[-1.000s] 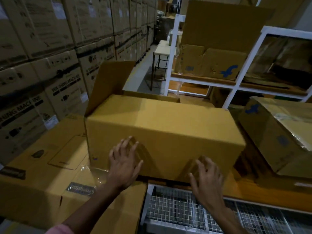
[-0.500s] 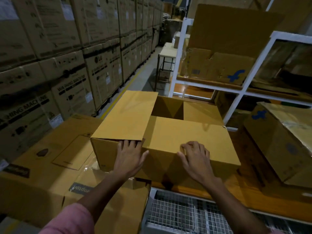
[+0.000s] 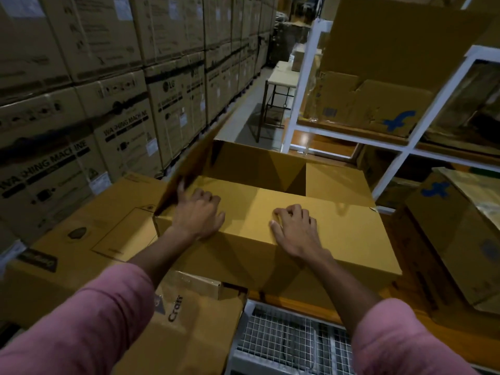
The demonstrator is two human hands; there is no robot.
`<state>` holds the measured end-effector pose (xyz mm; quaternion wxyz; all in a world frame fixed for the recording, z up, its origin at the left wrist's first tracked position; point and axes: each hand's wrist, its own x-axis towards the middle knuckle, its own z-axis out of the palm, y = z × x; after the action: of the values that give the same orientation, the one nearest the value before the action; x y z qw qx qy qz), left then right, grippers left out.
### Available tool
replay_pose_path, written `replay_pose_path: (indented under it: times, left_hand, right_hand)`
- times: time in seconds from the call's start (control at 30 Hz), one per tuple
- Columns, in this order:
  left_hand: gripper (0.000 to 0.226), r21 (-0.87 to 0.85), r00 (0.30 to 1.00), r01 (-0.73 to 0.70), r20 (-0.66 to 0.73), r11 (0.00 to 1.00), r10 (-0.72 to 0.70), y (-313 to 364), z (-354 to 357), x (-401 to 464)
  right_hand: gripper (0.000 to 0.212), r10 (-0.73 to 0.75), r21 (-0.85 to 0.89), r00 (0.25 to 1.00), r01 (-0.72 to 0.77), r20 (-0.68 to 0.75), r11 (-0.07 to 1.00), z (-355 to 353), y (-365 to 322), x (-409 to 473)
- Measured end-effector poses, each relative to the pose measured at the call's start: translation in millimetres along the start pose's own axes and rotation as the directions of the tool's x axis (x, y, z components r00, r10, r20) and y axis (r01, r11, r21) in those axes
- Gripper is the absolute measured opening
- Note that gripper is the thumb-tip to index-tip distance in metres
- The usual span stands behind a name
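— Where do we have our hands?

— Both are on the near flap (image 3: 249, 212) of the cardboard box (image 3: 243, 255). Our left hand (image 3: 198, 212) has its fingers curled and its thumb against the left flap (image 3: 194, 161). Our right hand (image 3: 295, 226) is curled too, with its fingertips on the board. We see neither one gripping anything.

— What just changed?

— Half a second ago the left flap lay flat across the box's left end. Now it stands raised, and the near flap lies pressed down under us.

— So how far along are we?

— We judge the closing is only partly done: the far side still gapes, and the left flap must come down again.

— And where is the box?

— It sits on the wooden desk (image 3: 303, 308), with its left end over a flat carton (image 3: 81, 239), just beyond the wire mesh (image 3: 284, 345).
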<state>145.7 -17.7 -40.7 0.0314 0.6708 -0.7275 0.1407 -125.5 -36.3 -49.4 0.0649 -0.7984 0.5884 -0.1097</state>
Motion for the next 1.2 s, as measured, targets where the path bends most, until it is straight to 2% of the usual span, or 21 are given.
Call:
replay_pose_path:
  times: [0.1, 0.23, 0.33, 0.9, 1.0, 1.2]
  left_hand:
    - [0.072, 0.042, 0.994, 0.065, 0.083, 0.997, -0.068, -24.2, 8.9, 3.2]
    - [0.073, -0.173, 0.963, 0.243, 0.161, 0.954, -0.216, -36.3, 20.6, 6.5]
    - [0.079, -0.324, 0.952, 0.294, 0.185, 0.899, -0.245, -41.7, 25.8, 8.4]
    - [0.07, -0.269, 0.945, 0.315, 0.18, 0.91, -0.274, -40.8, 35.6, 6.9]
    - [0.074, -0.227, 0.939, 0.315, 0.216, 0.922, -0.267, -15.1, 28.4, 10.2]
    - [0.076, -0.293, 0.968, 0.149, 0.24, 0.944, -0.079, 86.5, 13.6, 32.3]
  right_hand:
    - [0.053, -0.011, -0.047, 1.0, 0.011, -0.004, 0.999, 2.2, 2.1, 2.4]
    - [0.054, -0.011, -0.071, 1.0, 0.012, 0.004, 0.997, 3.6, 0.8, 7.6]
    - [0.054, 0.003, -0.073, 1.0, -0.004, -0.005, 0.997, 5.0, 0.7, 10.4]
    - [0.055, 0.021, -0.078, 1.0, -0.023, -0.023, 0.997, 8.5, -3.0, 13.1]
    - [0.054, 0.028, -0.077, 0.999, -0.03, -0.029, 0.997, 8.6, -5.0, 13.5]
    - [0.052, 0.045, -0.106, 0.998, -0.05, -0.05, 0.993, 9.3, -4.9, 11.4]
